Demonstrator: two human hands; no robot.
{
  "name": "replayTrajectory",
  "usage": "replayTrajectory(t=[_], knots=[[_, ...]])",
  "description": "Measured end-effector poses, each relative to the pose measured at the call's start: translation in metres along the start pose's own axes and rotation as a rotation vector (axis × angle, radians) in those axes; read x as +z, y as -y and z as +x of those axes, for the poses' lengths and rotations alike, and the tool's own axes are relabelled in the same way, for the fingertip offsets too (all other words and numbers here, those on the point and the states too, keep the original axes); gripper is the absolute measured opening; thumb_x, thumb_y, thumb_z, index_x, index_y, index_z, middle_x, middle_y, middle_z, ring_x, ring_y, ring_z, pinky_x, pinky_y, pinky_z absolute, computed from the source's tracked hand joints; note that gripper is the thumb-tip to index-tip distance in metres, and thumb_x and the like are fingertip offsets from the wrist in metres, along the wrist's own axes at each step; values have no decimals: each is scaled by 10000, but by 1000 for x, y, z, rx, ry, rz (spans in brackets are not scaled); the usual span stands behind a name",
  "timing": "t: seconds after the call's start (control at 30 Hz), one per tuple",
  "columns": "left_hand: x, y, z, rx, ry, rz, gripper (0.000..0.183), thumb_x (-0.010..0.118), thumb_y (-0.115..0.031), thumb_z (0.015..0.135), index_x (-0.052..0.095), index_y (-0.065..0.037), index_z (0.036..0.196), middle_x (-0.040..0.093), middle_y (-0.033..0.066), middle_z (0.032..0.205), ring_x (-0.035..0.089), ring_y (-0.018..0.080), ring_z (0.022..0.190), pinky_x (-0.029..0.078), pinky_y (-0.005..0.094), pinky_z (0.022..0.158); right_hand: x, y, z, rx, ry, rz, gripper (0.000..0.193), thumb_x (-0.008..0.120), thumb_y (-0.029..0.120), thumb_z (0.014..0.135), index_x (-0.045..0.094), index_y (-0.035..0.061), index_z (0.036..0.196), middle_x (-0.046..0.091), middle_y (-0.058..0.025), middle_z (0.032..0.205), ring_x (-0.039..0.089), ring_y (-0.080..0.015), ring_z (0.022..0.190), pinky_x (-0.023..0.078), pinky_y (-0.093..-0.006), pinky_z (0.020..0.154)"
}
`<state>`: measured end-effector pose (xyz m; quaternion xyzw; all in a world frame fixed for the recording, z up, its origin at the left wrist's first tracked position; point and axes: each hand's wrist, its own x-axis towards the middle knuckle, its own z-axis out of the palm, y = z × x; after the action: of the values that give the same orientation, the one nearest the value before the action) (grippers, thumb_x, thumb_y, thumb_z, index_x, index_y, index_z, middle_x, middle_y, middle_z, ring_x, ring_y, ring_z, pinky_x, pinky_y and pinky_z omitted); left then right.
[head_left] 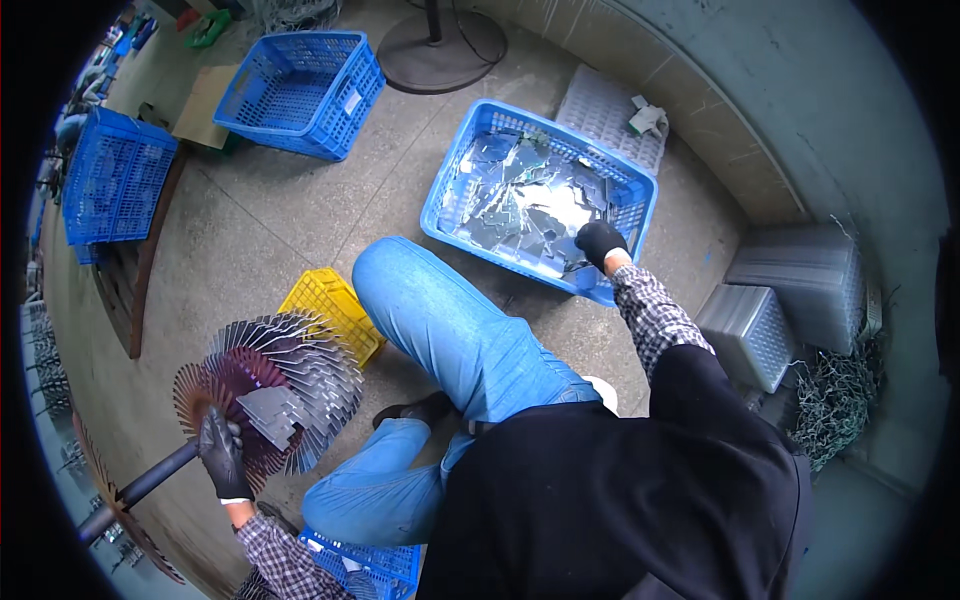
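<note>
My left hand (221,452), in a black glove, is at a round slotted rack (195,388) on a dark shaft (160,473). Its fingers are curled beside the reddish-brown discs; what they grip is hidden. Many thin grey plates (335,375) stand out around the rack like a fan. Close to the left fingers, several flat grey plates (268,412) overlap with stepped edges. Over at the right, my right hand (601,243), also black-gloved, reaches into a blue basket (478,250) of loose shiny flat plates (500,215). Its closed fingers touch the plates, hiding anything between them.
Beyond my knee, a yellow crate (335,305) stands beside the rack. Blue baskets (345,110) stand farther off. A round stand base (440,50) is at the back. Clear plastic trays (745,335) and a tangled wire heap (838,405) lie at the right wall.
</note>
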<state>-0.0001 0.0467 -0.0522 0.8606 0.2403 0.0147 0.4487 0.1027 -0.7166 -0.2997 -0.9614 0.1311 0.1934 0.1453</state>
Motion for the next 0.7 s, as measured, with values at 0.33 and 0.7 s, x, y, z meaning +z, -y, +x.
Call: replayTrajectory(t=[0.33,0.7], knots=[[-15,9,3,-46,-27,-96,223,505,-241,1082,651,-78,1126,617,-12,776,478,53,584,371,195,529,-101,82,-70,187,13,1036,188,759,233,904,731,48,904,661,-69,759,627,-161,687,493,-266,638],[43,-150,-109,-54,228,-584,346,427,-99,1078,550,-40,1395,628,9,867,456,11,604,374,156,514,-145,366,-183,-532,608,1156,256,739,282,962,731,27,981,653,-20,765,594,-86,679,458,-213,613]])
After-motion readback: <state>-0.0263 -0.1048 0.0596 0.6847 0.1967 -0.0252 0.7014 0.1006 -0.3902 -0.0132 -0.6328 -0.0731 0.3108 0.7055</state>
